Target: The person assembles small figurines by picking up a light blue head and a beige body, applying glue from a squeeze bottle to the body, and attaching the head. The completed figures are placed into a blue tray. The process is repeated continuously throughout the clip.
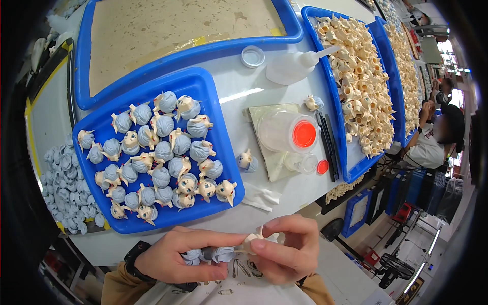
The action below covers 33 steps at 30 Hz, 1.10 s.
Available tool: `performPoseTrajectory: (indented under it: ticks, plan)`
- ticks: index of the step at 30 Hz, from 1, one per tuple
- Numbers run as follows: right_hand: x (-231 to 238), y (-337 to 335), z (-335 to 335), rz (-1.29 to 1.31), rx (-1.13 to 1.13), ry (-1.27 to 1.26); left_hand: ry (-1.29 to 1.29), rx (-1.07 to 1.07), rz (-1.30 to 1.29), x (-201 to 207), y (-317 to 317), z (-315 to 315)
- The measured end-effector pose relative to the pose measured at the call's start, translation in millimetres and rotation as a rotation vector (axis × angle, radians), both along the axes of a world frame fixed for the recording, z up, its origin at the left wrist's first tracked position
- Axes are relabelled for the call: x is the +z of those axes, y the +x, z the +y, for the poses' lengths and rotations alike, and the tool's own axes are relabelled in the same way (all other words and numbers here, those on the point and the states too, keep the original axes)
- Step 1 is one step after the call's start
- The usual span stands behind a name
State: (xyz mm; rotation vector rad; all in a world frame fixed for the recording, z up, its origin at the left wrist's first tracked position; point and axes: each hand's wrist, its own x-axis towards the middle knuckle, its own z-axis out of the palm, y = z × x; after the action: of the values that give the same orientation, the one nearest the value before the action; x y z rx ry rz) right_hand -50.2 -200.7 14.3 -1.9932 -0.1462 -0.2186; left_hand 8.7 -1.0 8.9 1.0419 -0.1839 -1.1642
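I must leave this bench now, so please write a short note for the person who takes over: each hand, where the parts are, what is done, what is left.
Left hand: grip shut on blue-grey hair pieces.
Right hand: grip shut on a cream doll head, pressed against the hair.
Done: the small blue tray holds many doll heads with hair on; two more lie loose on the table.
Left: loose hair pieces piled at the left; bare cream heads fill the right tray.
The squeeze bottle lies beyond the tray, uncapped.
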Motion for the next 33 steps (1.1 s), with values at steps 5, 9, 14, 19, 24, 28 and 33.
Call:
performPoseTrajectory:
  ticks: [5, 9, 14, 19, 24, 28, 33]
  plan:
    - [-2.9, 1.0, -0.8, -0.003, 0.078, 0.058, -0.021, 0.038, 0.02, -1.4, -2.8, 0.5]
    - [-6.0, 4.8, -2.6, -0.021, 0.063, 0.062, 0.033, 0.071, 0.032, 1.4, -0.9, -0.1]
    - [-3.9, 14.9, -7.0, 0.326, 0.073, -0.037, 0.154, 0.282, 0.208, -0.1, -4.8, -1.8]
    - [-16.3, 21.1, -0.8, 0.377, 0.161, -0.041, 0.222, 0.28, 0.183, 10.1, -3.4, -6.1]
    - [-22.1, 22.2, -4.3, 0.356, 0.188, -0.05, 0.212, 0.152, 0.144, 2.6, -1.4, -3.6]
    - [-23.3, 21.1, -6.4, 0.375, 0.198, -0.001, 0.189, 0.125, 0.215, 4.1, 2.2, -2.9]
    - [-21.6, 22.0, -7.4, 0.38, 0.209, -0.004, 0.175, 0.108, 0.243, 5.4, 3.4, -2.4]
